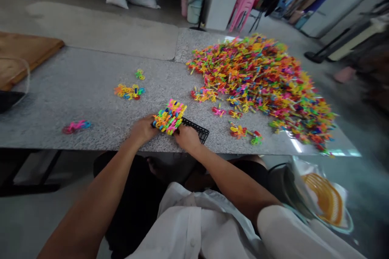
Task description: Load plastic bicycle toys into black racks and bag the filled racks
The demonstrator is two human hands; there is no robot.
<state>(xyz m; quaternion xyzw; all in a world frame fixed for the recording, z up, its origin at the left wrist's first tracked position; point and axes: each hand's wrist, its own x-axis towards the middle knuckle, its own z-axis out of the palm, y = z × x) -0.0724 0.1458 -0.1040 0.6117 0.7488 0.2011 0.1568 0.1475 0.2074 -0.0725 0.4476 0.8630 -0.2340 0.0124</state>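
Note:
A neat block of small looped plastic pieces point(170, 117) in pink, yellow, green, orange and blue is between my hands at the table's near edge. My left hand point(144, 129) is closed on its left end, with the fingertips partly hidden behind it. At the lower right of the block, my right hand point(187, 137) is closed with the thumb and fingers against the pieces. A black plastic grid point(197, 129) sticks out beyond my right hand; the coloured block and my hand cover part of it. Whether the pieces rest in the grid is hard to tell.
A large heap of similar pieces point(258, 77) covers the right of the grey speckled table point(91, 73). Small clusters point(129, 91) lie left of my hands, others to the right. A wooden board point(27, 54) is at far left; a yellow basket point(325, 196) stands below right.

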